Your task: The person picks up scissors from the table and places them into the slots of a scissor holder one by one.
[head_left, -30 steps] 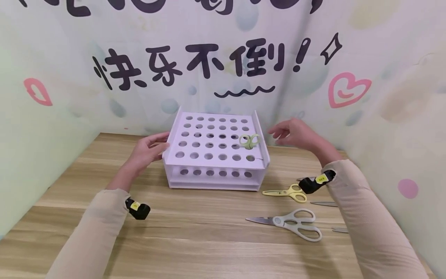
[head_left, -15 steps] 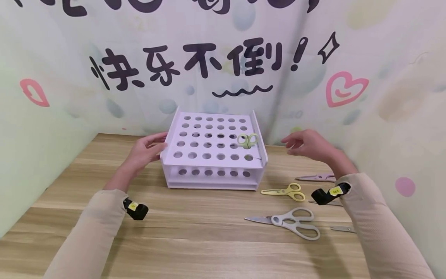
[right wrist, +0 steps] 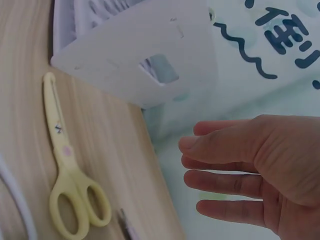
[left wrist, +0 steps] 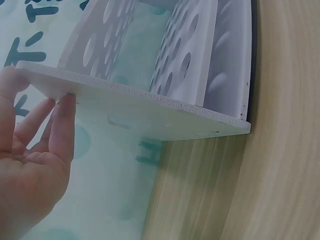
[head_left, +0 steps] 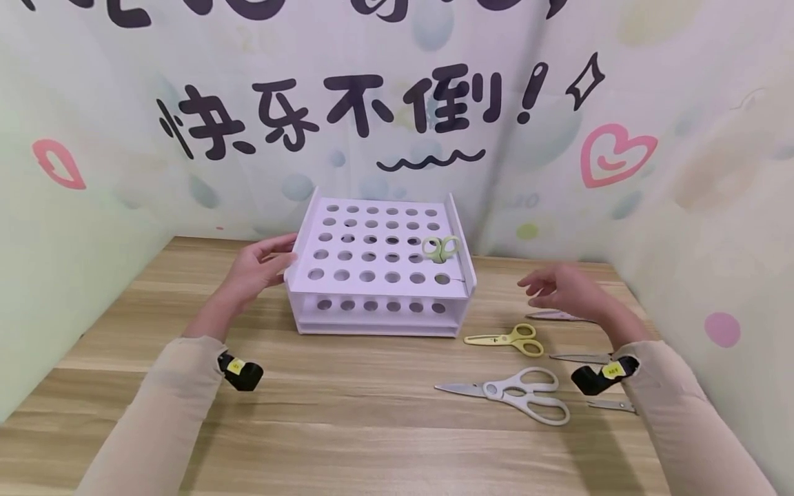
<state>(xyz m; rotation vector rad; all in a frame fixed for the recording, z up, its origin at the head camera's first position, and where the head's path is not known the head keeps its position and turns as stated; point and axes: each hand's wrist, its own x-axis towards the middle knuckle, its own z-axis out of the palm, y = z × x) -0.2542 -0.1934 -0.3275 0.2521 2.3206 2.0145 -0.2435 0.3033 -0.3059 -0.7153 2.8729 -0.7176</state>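
Head view: green scissors [head_left: 440,253] are stood handles-up in a white rack [head_left: 384,289]

The green scissors are placed in the right-most column of holes, second row from the front. Their long axis is about upright; the blades are directed downward and are hidden by the top board. On the table [head_left: 347,427], to the right, the yellow scissors [head_left: 496,339] and the white scissors [head_left: 494,390] are laid flat, both lengthwise across the view, with tips pointed to the left. The pink scissors [head_left: 554,315] are partly covered by the right arm. Nearer, only a pointed blade [head_left: 579,358] and a short blade [head_left: 611,406] can be made out, because the remainder is hidden by the right sleeve.

By the left hand [head_left: 251,272], the outer face of the rack's left wall is touched; its fingers are rather extended and leaned against it. The right hand [head_left: 567,289] is held above the table, near the pink scissors and apart from the rack; its fingers are relaxed, slightly bent and released.
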